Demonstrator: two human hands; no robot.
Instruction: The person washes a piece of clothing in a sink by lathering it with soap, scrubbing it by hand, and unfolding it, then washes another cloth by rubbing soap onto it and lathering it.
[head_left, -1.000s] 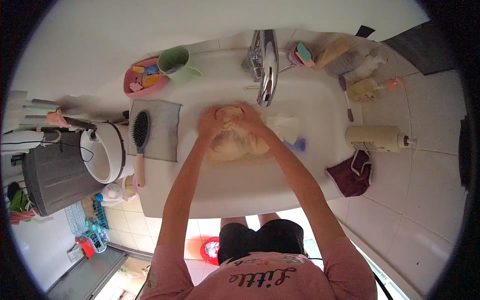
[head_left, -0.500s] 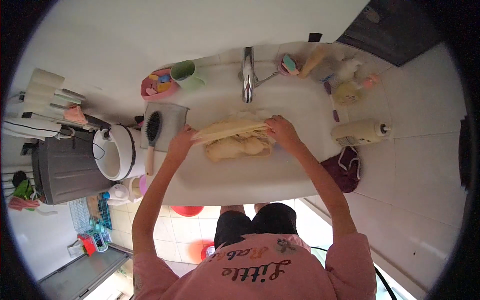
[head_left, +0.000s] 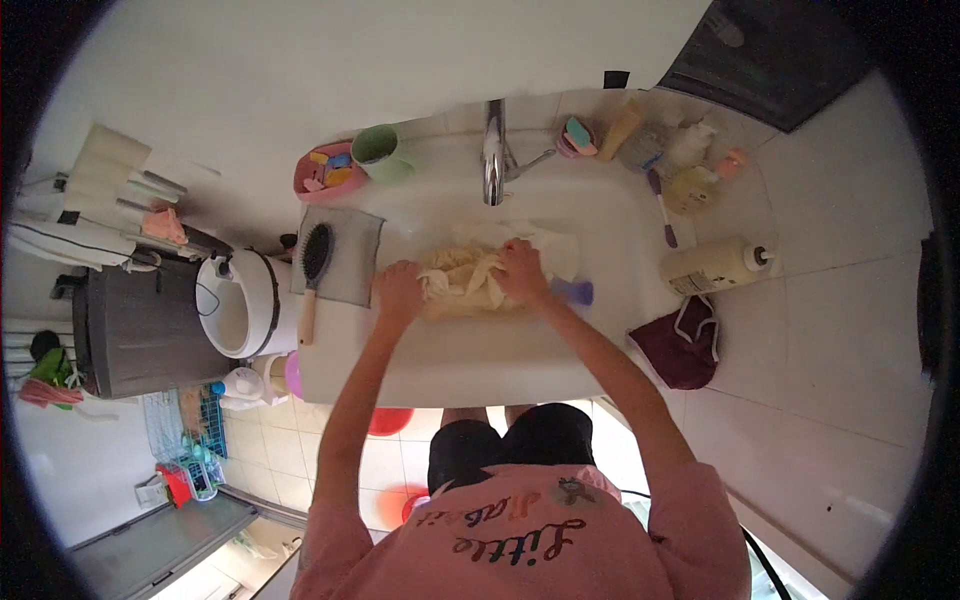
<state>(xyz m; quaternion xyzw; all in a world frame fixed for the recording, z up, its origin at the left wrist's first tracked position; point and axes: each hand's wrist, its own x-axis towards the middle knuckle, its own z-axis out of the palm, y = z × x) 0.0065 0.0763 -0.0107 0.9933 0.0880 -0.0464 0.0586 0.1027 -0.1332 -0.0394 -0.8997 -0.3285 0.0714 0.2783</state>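
Observation:
A crumpled cream cloth [head_left: 462, 281] lies in the white sink [head_left: 470, 350], below the chrome tap [head_left: 493, 155]. My left hand [head_left: 398, 291] grips the cloth's left end. My right hand [head_left: 522, 272] is closed on its right side. Both hands press the bunched cloth down inside the basin. A small purple object [head_left: 573, 291] lies in the basin just right of my right hand.
A black hairbrush [head_left: 313, 265] rests on a grey mat at the sink's left. Behind are a pink soap tray [head_left: 325, 172] and a green cup [head_left: 378, 151]. Bottles [head_left: 712, 263], a purple toothbrush [head_left: 660, 206] and a dark red cloth [head_left: 684, 343] sit right. A white bucket [head_left: 242, 303] stands left.
The cloth was stretched out wide between my hands half a second ago; now my hands have come closer together and the cloth is bunched up in the basin.

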